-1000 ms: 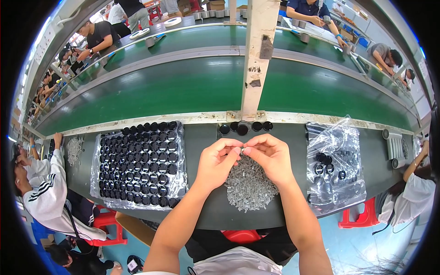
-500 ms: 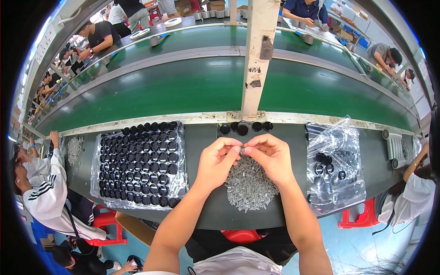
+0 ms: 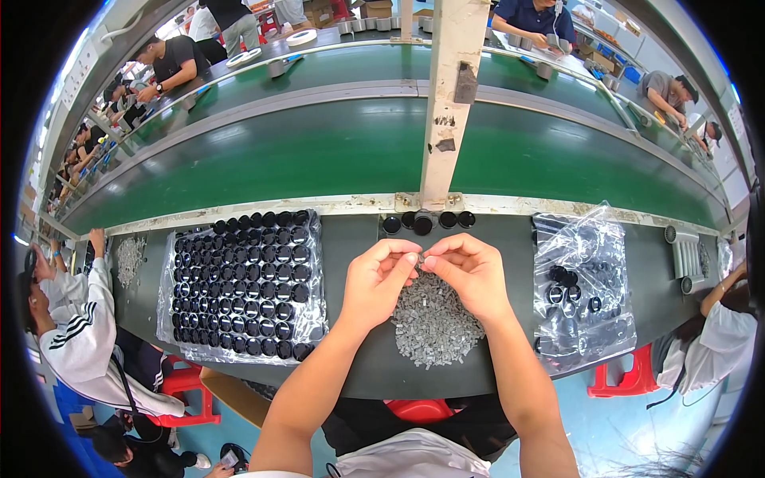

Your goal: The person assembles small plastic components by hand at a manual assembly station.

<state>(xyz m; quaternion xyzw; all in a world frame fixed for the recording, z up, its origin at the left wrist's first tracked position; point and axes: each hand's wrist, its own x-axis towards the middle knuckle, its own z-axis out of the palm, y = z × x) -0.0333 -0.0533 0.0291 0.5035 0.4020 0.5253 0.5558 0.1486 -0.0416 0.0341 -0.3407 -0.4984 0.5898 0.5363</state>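
Observation:
My left hand (image 3: 379,277) and my right hand (image 3: 472,275) meet fingertip to fingertip over the far end of a heap of small grey pieces (image 3: 434,327). Thumbs and index fingers of both are pinched together on one tiny grey piece (image 3: 421,258); the fingertips cover most of it, so its exact kind is hidden. Just beyond my fingers, a short row of round black caps (image 3: 423,225) lies by the foot of the white post. Left of my hands, many black caps (image 3: 239,287) lie in rows on clear plastic.
A clear plastic bag (image 3: 586,279) with several black caps lies to the right. Past the table's far edge runs a green conveyor belt (image 3: 319,159), and a white upright post (image 3: 446,103) rises ahead. Co-workers sit at both sides, near a red stool (image 3: 625,374) and grey cylinders (image 3: 684,259).
My hands stay nearly in place, with only a slight shift of the fingertips around the small grey piece. Across the belt, bottle-shaped parts have slid slightly to the right.

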